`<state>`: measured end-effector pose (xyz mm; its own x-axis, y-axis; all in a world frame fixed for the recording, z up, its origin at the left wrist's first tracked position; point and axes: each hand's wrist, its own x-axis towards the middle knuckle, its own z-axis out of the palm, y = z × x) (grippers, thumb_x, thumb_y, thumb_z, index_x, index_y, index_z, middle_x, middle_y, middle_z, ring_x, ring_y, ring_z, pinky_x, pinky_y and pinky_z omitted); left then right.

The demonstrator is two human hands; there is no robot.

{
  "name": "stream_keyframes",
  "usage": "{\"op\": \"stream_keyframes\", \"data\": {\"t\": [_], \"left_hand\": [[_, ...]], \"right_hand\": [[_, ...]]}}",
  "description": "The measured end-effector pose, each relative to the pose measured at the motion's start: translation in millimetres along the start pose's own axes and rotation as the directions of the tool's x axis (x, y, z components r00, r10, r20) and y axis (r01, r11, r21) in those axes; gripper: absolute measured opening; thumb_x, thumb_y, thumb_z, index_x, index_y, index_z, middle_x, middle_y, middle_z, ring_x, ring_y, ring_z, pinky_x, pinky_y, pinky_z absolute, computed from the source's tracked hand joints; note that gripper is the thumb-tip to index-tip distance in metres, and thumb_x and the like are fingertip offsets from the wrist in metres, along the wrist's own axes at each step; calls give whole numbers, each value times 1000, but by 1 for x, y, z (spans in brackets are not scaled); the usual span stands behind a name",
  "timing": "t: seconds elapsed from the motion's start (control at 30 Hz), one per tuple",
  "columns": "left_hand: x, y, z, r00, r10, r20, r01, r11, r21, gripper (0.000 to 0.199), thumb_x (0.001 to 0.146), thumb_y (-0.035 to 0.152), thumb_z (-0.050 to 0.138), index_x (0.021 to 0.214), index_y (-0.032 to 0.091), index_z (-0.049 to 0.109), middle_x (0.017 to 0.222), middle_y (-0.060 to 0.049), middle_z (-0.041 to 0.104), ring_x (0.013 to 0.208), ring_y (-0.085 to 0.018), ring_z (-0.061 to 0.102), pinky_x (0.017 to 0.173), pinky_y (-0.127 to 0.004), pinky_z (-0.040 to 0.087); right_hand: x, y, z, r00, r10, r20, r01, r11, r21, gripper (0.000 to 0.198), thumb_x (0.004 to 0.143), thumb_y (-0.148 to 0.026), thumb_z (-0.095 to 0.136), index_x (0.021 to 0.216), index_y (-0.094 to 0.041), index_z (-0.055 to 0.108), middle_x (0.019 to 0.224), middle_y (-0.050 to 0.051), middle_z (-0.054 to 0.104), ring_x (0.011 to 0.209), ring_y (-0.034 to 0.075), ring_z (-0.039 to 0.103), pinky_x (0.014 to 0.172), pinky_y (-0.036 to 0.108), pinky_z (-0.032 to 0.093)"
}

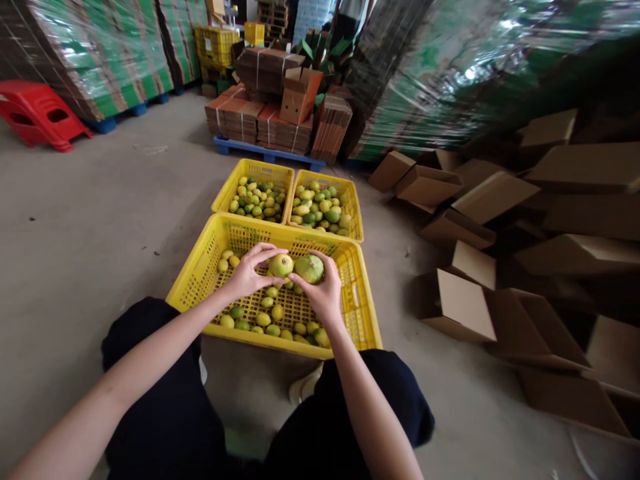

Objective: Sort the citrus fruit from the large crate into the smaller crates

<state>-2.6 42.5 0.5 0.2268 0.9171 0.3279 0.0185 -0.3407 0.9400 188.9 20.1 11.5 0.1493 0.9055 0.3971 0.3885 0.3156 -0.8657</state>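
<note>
Open cardboard boxes [467, 303] crowd the right side of the frame, one blue pallet [270, 156] bearing bundled cardboard [239, 119] blocks the floor at top centre, and one red stool [43, 117] stands at upper left. Two rear crates [357, 207] adjoin one front crate [370, 313]; above the latter, mid-frame, the left hand [250, 272] pinches one yellowish fruit [281, 265], the right hand [327, 287] one greener fruit [309, 269] (the bigger one).

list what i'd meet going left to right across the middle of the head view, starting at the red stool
Red stool → left hand → yellowish fruit it holds → greener fruit in the right hand → loose cardboard boxes.
</note>
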Motion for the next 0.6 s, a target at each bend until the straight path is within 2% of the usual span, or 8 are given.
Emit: {"op": "stream_keyframes", "data": {"t": [0.07, 0.13, 0.23, 0.3, 0.33, 0.43, 0.53, 0.6], "left_hand": [[1, 0, 1, 987, -157, 14, 158, 977, -145, 57, 59, 34, 90, 112, 20, 72, 111, -8, 62, 100, -23, 66, 82, -30, 58], [3, -3, 2, 926, -367, 87, 376, 875, -305, 52, 65, 42, 86, 106, 14, 71, 99, -10, 67, 84, -21, 69, 73, -29, 58], [6, -9, 3, 778, -599, 193, 609, 640, -468, 37, 78, 44, 75, 93, 11, 69, 81, -9, 70, 66, -17, 67, 62, -26, 57], [8, -12, 2, 725, -659, 202, 636, 528, -562, 20, 81, 30, 73, 86, 12, 66, 76, -7, 69, 63, -14, 66, 61, -23, 55], [9, -13, 2, 711, -674, 203, 632, 484, -605, 11, 81, 21, 71, 84, 13, 64, 75, -6, 69, 63, -13, 66, 62, -22, 55], [12, -9, 1, 675, -700, 233, 614, 357, -704, 10, 78, 7, 60, 87, 12, 63, 73, -5, 69, 64, -14, 67, 64, -24, 56], [13, 0, 3, 645, -710, 284, 596, 234, -768, 17, 85, 16, 52, 94, 8, 64, 79, -12, 71, 70, -19, 70, 69, -30, 59], [12, 5, 5, 635, -716, 291, 575, 186, -797, 25, 91, 25, 49, 96, 6, 64, 84, -15, 72, 76, -21, 72, 71, -30, 60]], "right_hand": [[0, 0, 2, 987, 163, -7, -160, 979, 127, 55, 63, -48, 84, 106, -23, 61, 105, 5, 69, 98, 25, 64, 89, 40, 55], [0, 3, 5, 913, 398, 83, -404, 866, 294, 48, 69, -53, 78, 102, -23, 60, 97, 4, 71, 87, 22, 67, 75, 35, 59], [4, 8, 10, 638, 640, 428, -768, 498, 402, 41, 78, -57, 67, 94, -19, 62, 78, 4, 71, 61, 18, 66, 49, 28, 57], [7, 11, 11, 506, 661, 554, -857, 314, 409, 36, 81, -52, 66, 91, -17, 62, 69, 3, 69, 51, 16, 63, 42, 26, 54], [9, 12, 11, 496, 658, 566, -858, 270, 438, 32, 81, -48, 67, 90, -17, 62, 67, 3, 69, 50, 16, 63, 42, 25, 53], [12, 12, 9, 565, 614, 551, -791, 212, 574, 18, 81, -36, 67, 87, -19, 62, 69, 1, 71, 55, 16, 66, 48, 26, 56], [12, 10, 5, 626, 561, 541, -728, 172, 664, 13, 80, -32, 64, 86, -20, 63, 72, 1, 72, 65, 20, 69, 55, 31, 60], [11, 8, 3, 635, 541, 551, -716, 144, 683, 14, 80, -32, 62, 87, -20, 64, 73, 2, 73, 71, 22, 71, 57, 33, 60]]}}
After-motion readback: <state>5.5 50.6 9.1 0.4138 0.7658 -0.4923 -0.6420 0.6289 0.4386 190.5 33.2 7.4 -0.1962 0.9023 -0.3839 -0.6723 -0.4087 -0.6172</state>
